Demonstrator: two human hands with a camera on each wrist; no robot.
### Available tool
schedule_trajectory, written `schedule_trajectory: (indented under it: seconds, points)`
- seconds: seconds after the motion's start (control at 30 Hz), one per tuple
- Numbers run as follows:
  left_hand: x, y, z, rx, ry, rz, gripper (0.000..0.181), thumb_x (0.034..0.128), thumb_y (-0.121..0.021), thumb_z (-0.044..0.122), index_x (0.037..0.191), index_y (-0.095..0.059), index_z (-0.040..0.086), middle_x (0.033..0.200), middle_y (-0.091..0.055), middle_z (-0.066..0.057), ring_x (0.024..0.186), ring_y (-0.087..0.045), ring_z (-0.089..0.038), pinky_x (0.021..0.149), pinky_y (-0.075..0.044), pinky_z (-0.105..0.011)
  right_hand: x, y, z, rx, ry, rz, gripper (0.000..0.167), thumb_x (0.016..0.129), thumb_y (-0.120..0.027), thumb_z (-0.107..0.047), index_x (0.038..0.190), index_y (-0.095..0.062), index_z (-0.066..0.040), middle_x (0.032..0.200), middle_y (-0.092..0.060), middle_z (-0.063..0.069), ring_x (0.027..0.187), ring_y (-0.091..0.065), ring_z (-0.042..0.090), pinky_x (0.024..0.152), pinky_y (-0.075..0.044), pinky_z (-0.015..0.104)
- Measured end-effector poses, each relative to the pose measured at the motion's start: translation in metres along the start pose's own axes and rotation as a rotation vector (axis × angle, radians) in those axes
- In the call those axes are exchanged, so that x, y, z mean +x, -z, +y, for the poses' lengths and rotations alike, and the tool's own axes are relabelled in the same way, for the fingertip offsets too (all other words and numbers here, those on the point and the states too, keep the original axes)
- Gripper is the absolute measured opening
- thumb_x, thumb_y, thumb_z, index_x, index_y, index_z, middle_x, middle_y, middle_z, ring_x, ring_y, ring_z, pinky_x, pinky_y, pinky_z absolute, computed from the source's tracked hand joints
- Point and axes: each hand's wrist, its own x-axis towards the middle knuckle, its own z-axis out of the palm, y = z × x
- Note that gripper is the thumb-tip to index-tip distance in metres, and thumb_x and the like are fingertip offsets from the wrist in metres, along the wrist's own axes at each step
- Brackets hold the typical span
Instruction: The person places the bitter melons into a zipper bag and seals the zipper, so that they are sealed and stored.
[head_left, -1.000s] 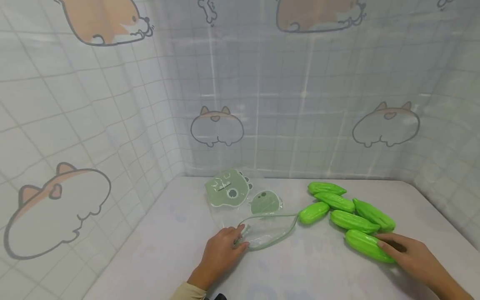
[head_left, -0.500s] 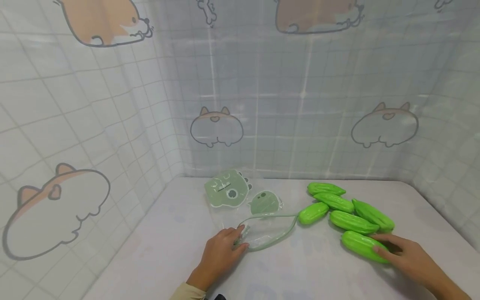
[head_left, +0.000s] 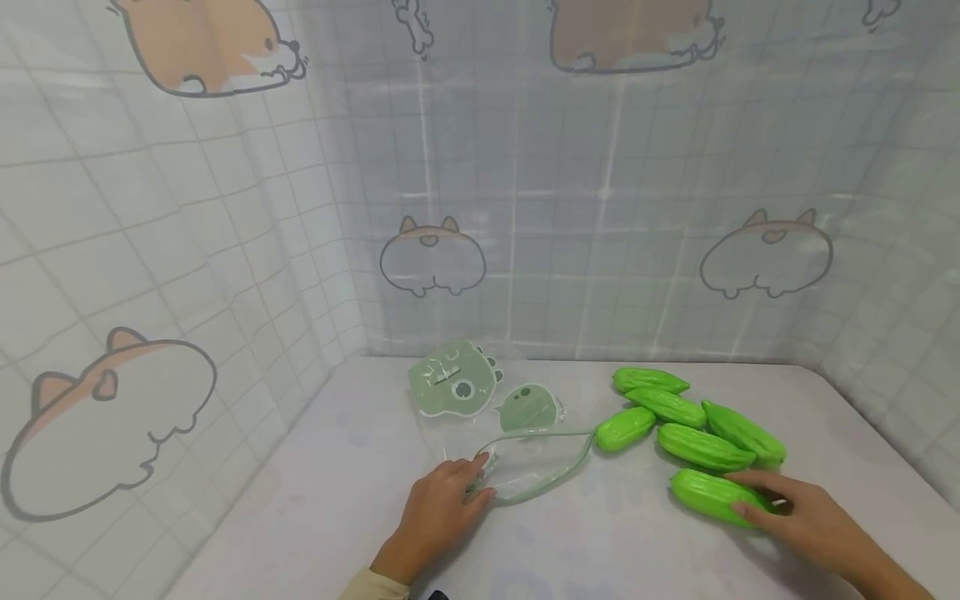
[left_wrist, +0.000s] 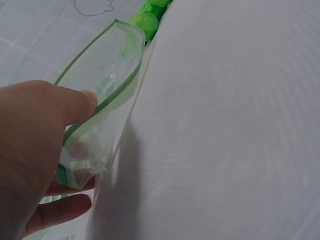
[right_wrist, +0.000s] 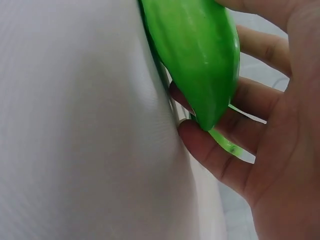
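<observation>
The held gourd [head_left: 705,496], bright green and ridged, lies between the thumb and curled fingers of the right hand [head_left: 813,521], which grasp its tapered end; its other end points left, away from them. Well leftward, the left hand [head_left: 442,508] pinches one end of the mouth of a clear bag [head_left: 557,481], whose green edges gape to the right of the thumb. Just beyond the right fingertips lies a second gourd [head_left: 705,447], a pointed gourd [head_left: 745,435] close behind it. Between the hands but farther forward, a short gourd [head_left: 625,429] crowds the mouth's corner; I cannot tell whether they touch. Past it sit a middle gourd [head_left: 667,406] and a rear gourd [head_left: 651,381].
</observation>
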Motion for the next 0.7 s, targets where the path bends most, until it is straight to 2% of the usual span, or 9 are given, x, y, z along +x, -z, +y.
schedule_trajectory:
  seconds: [0.07, 0.33, 0.5, 0.7]
  points:
    - [0.0003, 0.0008, 0.0004, 0.017, -0.010, -0.007, 0.047, 0.0868, -0.076, 0.039, 0.127, -0.070, 0.016, 0.101, -0.073, 0.002, 0.090, -0.068, -0.018, 0.069, -0.056, -0.037, 0.0006, 0.0005, -0.0004, 0.009, 0.001, -0.008, 0.033, 0.089, -0.078, -0.028, 0.119, -0.072, -0.017, 0.116, -0.068, 0.000, 0.100, -0.056, -0.005, 0.070, -0.053, 0.027]
    - [0.0019, 0.0033, 0.0008, 0.088, -0.082, 0.013, 0.044, 0.0871, -0.075, 0.038, 0.124, -0.071, 0.014, 0.096, -0.074, 0.001, 0.084, -0.070, -0.019, 0.063, -0.056, -0.037, 0.0009, 0.0014, -0.0015, 0.016, 0.000, -0.069, 0.038, 0.088, -0.077, -0.023, 0.124, -0.071, -0.013, 0.119, -0.066, 0.008, 0.098, -0.054, -0.005, 0.068, -0.052, 0.026]
    - [0.0004, 0.0021, 0.0011, 0.090, -0.086, 0.013, 0.043, 0.0863, -0.076, 0.036, 0.122, -0.072, 0.013, 0.095, -0.074, 0.001, 0.083, -0.070, -0.018, 0.064, -0.056, -0.036, 0.0010, 0.0012, -0.0035, 0.014, -0.034, -0.098, 0.041, 0.088, -0.077, -0.027, 0.125, -0.070, -0.010, 0.122, -0.065, 0.017, 0.097, -0.055, -0.004, 0.068, -0.052, 0.027]
    - [0.0019, 0.0018, 0.0011, 0.086, -0.089, 0.015, 0.043, 0.0860, -0.076, 0.037, 0.121, -0.072, 0.012, 0.093, -0.075, 0.001, 0.081, -0.069, -0.017, 0.066, -0.055, -0.036, 0.0023, -0.0004, -0.0035, 0.013, -0.057, -0.108, 0.043, 0.088, -0.078, -0.030, 0.125, -0.069, -0.009, 0.123, -0.065, 0.017, 0.097, -0.056, -0.004, 0.070, -0.053, 0.027]
